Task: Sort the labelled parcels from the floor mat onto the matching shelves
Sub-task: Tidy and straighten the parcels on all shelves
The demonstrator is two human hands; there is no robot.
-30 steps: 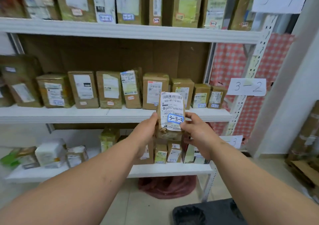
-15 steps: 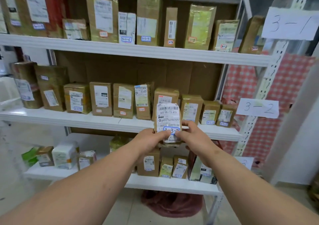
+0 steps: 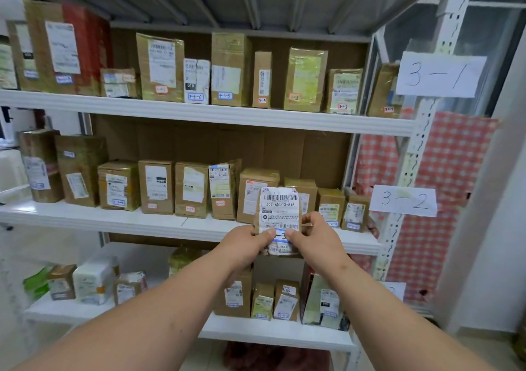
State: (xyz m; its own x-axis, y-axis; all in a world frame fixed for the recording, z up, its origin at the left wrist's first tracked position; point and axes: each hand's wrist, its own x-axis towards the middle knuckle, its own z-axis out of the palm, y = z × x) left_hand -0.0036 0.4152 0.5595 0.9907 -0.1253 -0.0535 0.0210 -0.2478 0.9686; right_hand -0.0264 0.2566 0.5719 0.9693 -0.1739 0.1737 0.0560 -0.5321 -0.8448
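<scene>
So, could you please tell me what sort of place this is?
Probably a parcel pickup or sorting room: white shelves packed with taped cardboard parcels, handwritten signs such as 3-1, and both hands holding a labelled parcel.

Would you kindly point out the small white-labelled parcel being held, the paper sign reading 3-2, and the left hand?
small white-labelled parcel (image 3: 280, 208): head view, on its barcode label.
paper sign reading 3-2 (image 3: 403, 201): head view, sheet's middle.
left hand (image 3: 244, 244): head view, back of hand.
</scene>
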